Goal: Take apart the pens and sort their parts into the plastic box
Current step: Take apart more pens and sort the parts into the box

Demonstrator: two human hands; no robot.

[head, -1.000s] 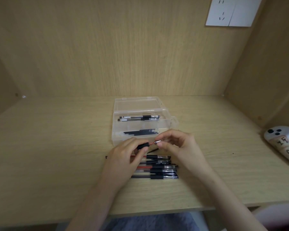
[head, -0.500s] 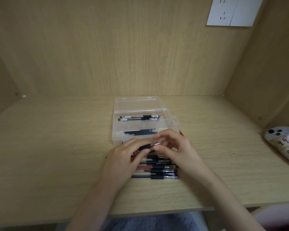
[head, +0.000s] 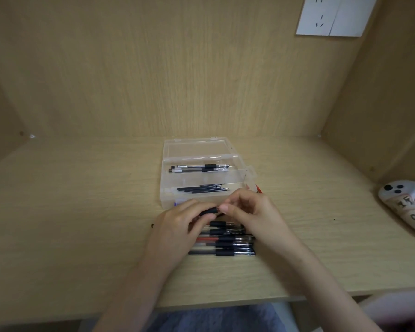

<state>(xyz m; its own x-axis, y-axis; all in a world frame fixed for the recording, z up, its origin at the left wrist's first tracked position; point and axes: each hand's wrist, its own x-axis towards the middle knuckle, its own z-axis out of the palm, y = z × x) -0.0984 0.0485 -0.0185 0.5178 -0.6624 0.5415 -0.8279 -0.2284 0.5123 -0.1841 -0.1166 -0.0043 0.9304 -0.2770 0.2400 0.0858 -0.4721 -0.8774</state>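
Just in front of the clear plastic box (head: 168,185), my left hand (head: 177,226) grips a pen (head: 209,211) by its black grip section. My right hand (head: 252,216) pinches the pen's right end; that end is hidden under my fingers. A red bit (head: 258,188) pokes out behind my right hand. The box's far compartment holds two pen barrels (head: 199,167). Its near compartment holds several dark refills (head: 203,188). Several whole pens (head: 225,243) lie in a row on the desk beneath my hands.
The box's open lid (head: 197,149) lies flat behind it. A white controller (head: 404,204) rests at the desk's right edge. Wooden walls close in the desk at the back and both sides, with a wall socket (head: 331,15) at the upper right.
My right hand has moved left along the pen until its fingers meet my left hand's, covering the silver tip that showed before. The pen sits slightly lower.
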